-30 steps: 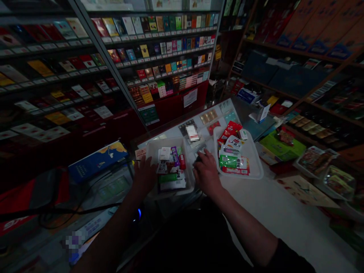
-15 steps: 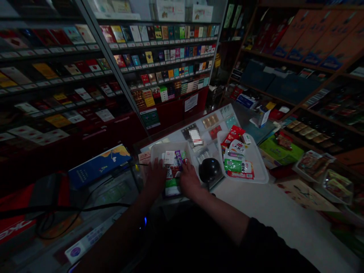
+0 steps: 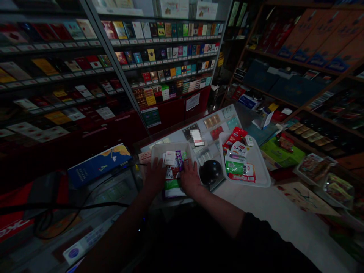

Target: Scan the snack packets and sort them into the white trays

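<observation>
Both of my hands rest inside a white tray [image 3: 159,149] on the shop counter. The tray holds several small packets, among them a white one [image 3: 170,157], a purple one [image 3: 179,159] and a green one [image 3: 171,184]. My left hand [image 3: 155,176] lies flat on the tray's left part, fingers stretched out. My right hand [image 3: 190,176] lies on the packets at the right, fingers spread. Neither hand visibly grips anything. A black dome-shaped scanner [image 3: 210,171] sits just right of my right hand.
A second white tray [image 3: 263,170] with red and green packets stands to the right. Glass-fronted shelves of cigarette packs [image 3: 159,49] rise behind the counter. A blue carton [image 3: 99,163] and black cables [image 3: 57,212] lie at the left. Snack trays [image 3: 327,174] sit at far right.
My right hand moved left off the black scanner into the tray of packets. My left hand slid from the tray's left rim onto its contents. Over the last half second little changed.
</observation>
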`<state>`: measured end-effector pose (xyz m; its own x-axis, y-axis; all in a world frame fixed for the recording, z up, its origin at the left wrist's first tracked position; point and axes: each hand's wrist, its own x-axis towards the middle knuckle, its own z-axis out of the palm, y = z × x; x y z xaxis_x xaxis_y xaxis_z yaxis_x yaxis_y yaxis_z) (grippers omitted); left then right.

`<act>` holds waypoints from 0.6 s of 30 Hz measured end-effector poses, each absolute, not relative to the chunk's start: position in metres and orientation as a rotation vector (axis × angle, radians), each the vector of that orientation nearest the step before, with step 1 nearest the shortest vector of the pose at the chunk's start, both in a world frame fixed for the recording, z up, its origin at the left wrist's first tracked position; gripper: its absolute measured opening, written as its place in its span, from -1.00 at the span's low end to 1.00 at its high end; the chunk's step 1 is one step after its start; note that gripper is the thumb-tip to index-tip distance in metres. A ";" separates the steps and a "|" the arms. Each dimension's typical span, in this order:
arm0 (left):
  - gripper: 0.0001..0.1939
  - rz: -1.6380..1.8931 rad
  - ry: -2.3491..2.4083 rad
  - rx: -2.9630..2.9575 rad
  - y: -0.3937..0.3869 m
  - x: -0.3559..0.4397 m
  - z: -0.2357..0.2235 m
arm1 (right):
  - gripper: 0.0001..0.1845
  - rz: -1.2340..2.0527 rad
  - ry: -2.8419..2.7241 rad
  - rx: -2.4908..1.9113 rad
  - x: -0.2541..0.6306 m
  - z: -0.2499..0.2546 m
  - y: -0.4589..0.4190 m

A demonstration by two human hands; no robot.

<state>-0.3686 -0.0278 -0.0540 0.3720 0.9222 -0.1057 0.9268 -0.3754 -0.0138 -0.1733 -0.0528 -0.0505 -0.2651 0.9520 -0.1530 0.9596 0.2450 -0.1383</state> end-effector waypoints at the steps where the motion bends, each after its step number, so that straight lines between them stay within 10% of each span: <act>1: -0.58 -0.151 1.714 2.569 -0.028 -0.368 -0.053 | -0.55 -0.325 2.460 1.881 -0.173 -0.050 -0.053; 18: -0.78 0.015 1.754 2.573 -0.011 -0.378 -0.022 | -0.67 -0.397 2.612 1.965 -0.150 -0.030 -0.046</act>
<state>-0.3782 -0.0110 -0.0219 0.3656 0.9308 -0.0073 0.9305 -0.3652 0.0282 -0.1499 -0.0456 -0.0297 -0.2805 0.9596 -0.0237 0.9232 0.2629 -0.2803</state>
